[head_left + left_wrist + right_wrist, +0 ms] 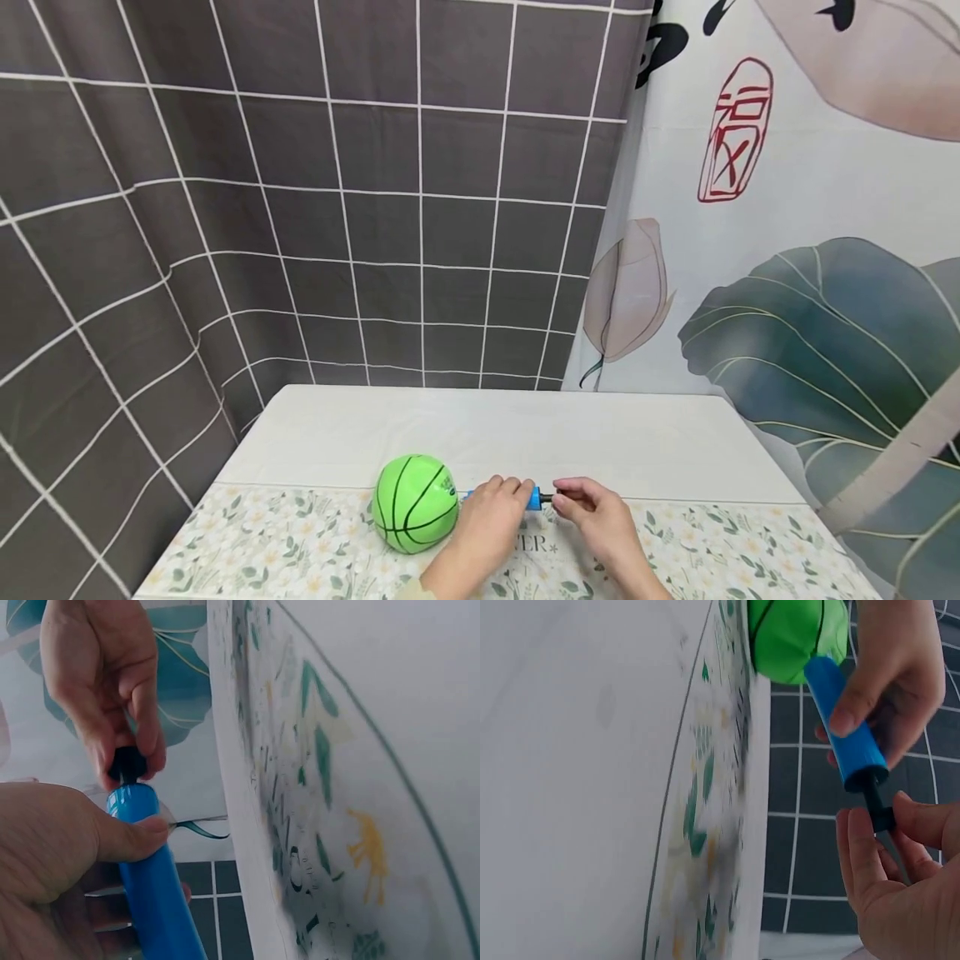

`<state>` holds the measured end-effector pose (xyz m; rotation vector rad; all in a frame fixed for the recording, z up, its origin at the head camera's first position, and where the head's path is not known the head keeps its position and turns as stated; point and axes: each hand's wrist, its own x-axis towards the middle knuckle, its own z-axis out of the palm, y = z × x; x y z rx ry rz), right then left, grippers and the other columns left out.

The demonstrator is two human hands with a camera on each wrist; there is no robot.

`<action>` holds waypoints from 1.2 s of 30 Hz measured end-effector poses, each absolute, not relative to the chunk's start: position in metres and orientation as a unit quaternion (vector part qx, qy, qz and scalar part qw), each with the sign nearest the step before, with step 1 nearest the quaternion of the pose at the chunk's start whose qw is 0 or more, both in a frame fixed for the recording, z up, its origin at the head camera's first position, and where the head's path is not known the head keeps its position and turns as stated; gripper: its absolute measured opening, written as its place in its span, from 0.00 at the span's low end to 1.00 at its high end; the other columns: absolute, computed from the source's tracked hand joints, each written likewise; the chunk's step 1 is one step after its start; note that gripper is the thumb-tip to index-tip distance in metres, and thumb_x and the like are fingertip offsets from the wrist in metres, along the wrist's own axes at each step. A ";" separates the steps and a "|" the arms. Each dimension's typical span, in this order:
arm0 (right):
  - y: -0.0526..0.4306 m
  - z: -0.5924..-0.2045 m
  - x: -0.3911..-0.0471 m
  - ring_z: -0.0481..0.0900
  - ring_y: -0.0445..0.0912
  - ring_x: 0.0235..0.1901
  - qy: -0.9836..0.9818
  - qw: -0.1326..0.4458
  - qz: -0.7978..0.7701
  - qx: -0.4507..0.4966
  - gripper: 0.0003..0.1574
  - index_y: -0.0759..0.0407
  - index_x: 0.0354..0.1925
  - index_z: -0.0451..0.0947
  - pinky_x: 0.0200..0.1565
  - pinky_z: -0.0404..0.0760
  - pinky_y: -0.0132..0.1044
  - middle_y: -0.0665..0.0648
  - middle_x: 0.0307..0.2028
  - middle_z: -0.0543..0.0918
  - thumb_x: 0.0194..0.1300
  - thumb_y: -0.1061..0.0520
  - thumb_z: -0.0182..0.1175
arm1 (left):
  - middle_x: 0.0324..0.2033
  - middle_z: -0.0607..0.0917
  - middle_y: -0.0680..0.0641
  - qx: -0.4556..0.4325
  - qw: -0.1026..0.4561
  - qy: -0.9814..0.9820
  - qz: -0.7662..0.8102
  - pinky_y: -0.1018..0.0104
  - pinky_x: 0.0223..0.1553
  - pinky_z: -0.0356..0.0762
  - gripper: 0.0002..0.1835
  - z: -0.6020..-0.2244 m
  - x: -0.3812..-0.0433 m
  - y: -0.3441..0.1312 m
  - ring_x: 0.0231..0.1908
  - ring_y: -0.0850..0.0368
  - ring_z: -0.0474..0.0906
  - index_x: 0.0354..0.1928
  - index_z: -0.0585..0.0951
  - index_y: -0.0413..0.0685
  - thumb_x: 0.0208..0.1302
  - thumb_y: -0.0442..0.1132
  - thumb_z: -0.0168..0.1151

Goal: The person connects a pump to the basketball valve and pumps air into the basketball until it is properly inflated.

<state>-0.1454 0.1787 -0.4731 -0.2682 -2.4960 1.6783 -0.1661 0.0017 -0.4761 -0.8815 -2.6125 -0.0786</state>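
Bkgd: dark grey curtain (375,225) w/ white grid lines at L & centre; white curtain (667,158) w/ plant prints at R. Surface: table (480,433), plain white at far side, flowered cover (270,533) at near side.

Item 1: hand pump (157,889), blue barrel, 1 pc. Loc.: over flowered cover, near its far edge, between ball & R hand. Long axis ran L–R in head view, approx. parallel to table's far edge. Blk handle (129,763) end pointed R; other end pointed L at ball. Short length of blk rod showed betw. barrel & handle. Whether tip entered ball: cannot tell. No label legible on barrel.

Item 2: L hand (491,521), wrapped round barrel, thumb laid along it.

Item 3: R hand (600,521), pinching handle betw. thumb & fingers.

Item 4: ball (414,504), bright green, blk seam lines, on flowered cover just L of L hand. Sm. dark print (449,482) at upper R of ball, too small to read.

Writing: grey lettering (534,543) on cover, "VER" + star-like mark legible, preceding part hidden by L hand. Red seal-style mark (738,133) on white curtain, upper R, characters in red outline, not transcribed.
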 end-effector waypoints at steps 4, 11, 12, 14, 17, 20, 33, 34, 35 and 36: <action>0.199 -0.469 -0.144 0.87 0.47 0.40 -0.815 0.048 0.567 -0.109 0.18 0.66 0.53 0.82 0.42 0.87 0.39 0.55 0.40 0.88 0.67 0.61 0.66 | 0.47 0.87 0.52 -0.308 0.167 -0.936 -0.036 0.66 0.46 0.83 0.25 -0.474 -0.167 0.000 0.45 0.57 0.82 0.59 0.82 0.51 0.58 0.35 0.72; 0.243 -0.463 -0.139 0.87 0.53 0.46 -0.803 0.033 0.571 -0.164 0.21 0.68 0.60 0.77 0.47 0.87 0.40 0.60 0.47 0.86 0.71 0.60 0.62 | 0.46 0.87 0.51 -0.314 0.172 -0.933 -0.039 0.68 0.45 0.84 0.23 -0.473 -0.164 -0.002 0.44 0.58 0.83 0.58 0.83 0.50 0.59 0.36 0.71; 0.246 -0.463 -0.138 0.87 0.54 0.46 -0.802 0.028 0.573 -0.166 0.22 0.68 0.60 0.77 0.47 0.87 0.40 0.61 0.47 0.86 0.72 0.60 0.62 | 0.46 0.87 0.52 -0.313 0.171 -0.933 -0.040 0.68 0.45 0.84 0.23 -0.473 -0.164 -0.002 0.44 0.58 0.83 0.58 0.83 0.50 0.59 0.36 0.71; 0.249 -0.463 -0.137 0.87 0.54 0.47 -0.801 0.020 0.573 -0.171 0.22 0.68 0.61 0.76 0.47 0.87 0.41 0.62 0.48 0.85 0.72 0.60 0.61 | 0.46 0.87 0.52 -0.312 0.170 -0.934 -0.038 0.68 0.45 0.84 0.23 -0.474 -0.164 -0.002 0.44 0.58 0.83 0.58 0.83 0.51 0.59 0.36 0.71; 0.248 -0.462 -0.136 0.87 0.55 0.47 -0.800 0.021 0.575 -0.171 0.22 0.69 0.61 0.76 0.47 0.87 0.41 0.62 0.47 0.86 0.72 0.60 0.61 | 0.47 0.87 0.52 -0.313 0.173 -0.933 -0.036 0.68 0.45 0.84 0.22 -0.474 -0.164 -0.002 0.45 0.58 0.83 0.57 0.83 0.50 0.59 0.35 0.71; 0.241 -0.463 -0.137 0.87 0.53 0.45 -0.805 0.034 0.569 -0.167 0.21 0.68 0.59 0.78 0.46 0.87 0.40 0.60 0.44 0.87 0.71 0.61 0.62 | 0.47 0.87 0.52 -0.318 0.185 -0.929 -0.030 0.69 0.46 0.84 0.21 -0.474 -0.165 -0.002 0.45 0.59 0.83 0.56 0.84 0.50 0.59 0.34 0.71; 0.176 -0.473 -0.142 0.85 0.44 0.35 -0.823 0.063 0.560 -0.075 0.13 0.63 0.47 0.85 0.36 0.86 0.34 0.53 0.35 0.87 0.64 0.62 0.69 | 0.46 0.88 0.54 -0.330 0.194 -0.924 -0.030 0.69 0.46 0.82 0.23 -0.472 -0.162 -0.001 0.41 0.59 0.82 0.55 0.85 0.50 0.55 0.34 0.74; 0.175 -0.473 -0.142 0.85 0.44 0.35 -0.823 0.059 0.560 -0.074 0.14 0.63 0.47 0.85 0.36 0.86 0.34 0.53 0.35 0.87 0.63 0.61 0.70 | 0.47 0.88 0.54 -0.330 0.191 -0.924 -0.032 0.69 0.46 0.82 0.23 -0.472 -0.162 -0.001 0.42 0.59 0.82 0.55 0.85 0.51 0.54 0.34 0.74; 0.176 -0.473 -0.142 0.85 0.44 0.35 -0.823 0.055 0.561 -0.075 0.14 0.63 0.48 0.85 0.37 0.87 0.35 0.53 0.35 0.87 0.63 0.61 0.70 | 0.47 0.88 0.54 -0.329 0.188 -0.925 -0.036 0.69 0.46 0.82 0.23 -0.472 -0.162 -0.001 0.42 0.59 0.82 0.55 0.84 0.51 0.55 0.34 0.74; 0.177 -0.472 -0.142 0.85 0.45 0.35 -0.821 0.051 0.564 -0.077 0.15 0.63 0.48 0.85 0.37 0.87 0.36 0.53 0.35 0.87 0.63 0.61 0.70 | 0.47 0.88 0.55 -0.329 0.185 -0.925 -0.037 0.69 0.46 0.82 0.24 -0.472 -0.162 -0.002 0.43 0.59 0.82 0.56 0.84 0.51 0.55 0.35 0.74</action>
